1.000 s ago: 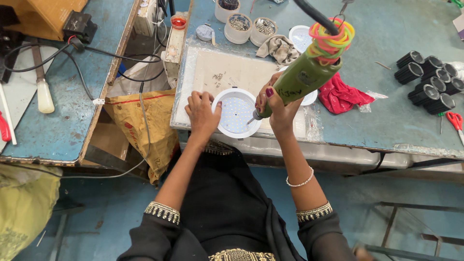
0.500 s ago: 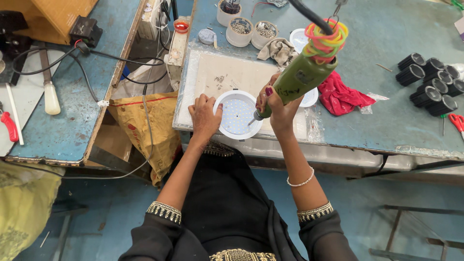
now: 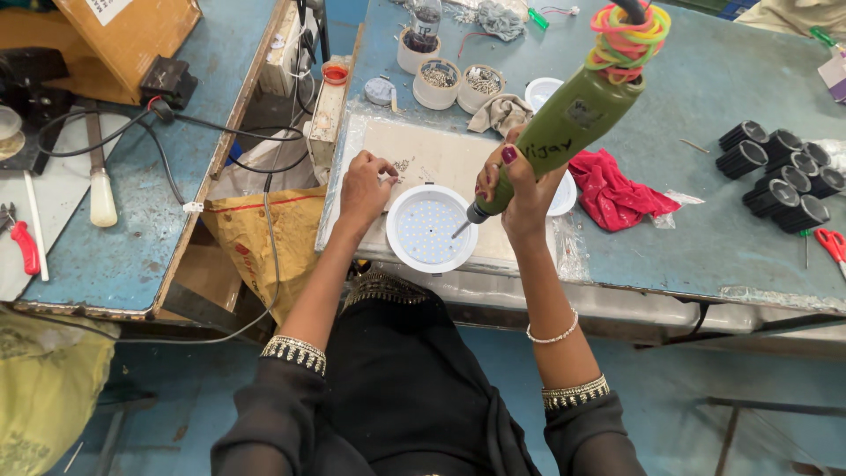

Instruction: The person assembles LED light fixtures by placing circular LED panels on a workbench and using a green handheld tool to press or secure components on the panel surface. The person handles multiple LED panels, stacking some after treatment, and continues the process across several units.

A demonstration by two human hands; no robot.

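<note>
Right hand (image 3: 515, 189) wrapped closed around a green electric screwdriver (image 3: 564, 132), its bit (image 3: 460, 229) touching the round white LED panel light (image 3: 432, 227) at the near edge of the workbench (image 3: 705, 238). Left hand (image 3: 366, 185), fingers curled and holding nothing visible, rests just left of the light. Unsteadied, the light could spin or the bit slip off.

Worn blue workbenches (image 3: 723, 238), perhaps concrete floor (image 3: 723, 370)

Single head view, steeply down, near workbench (image 3: 705, 256).
</note>
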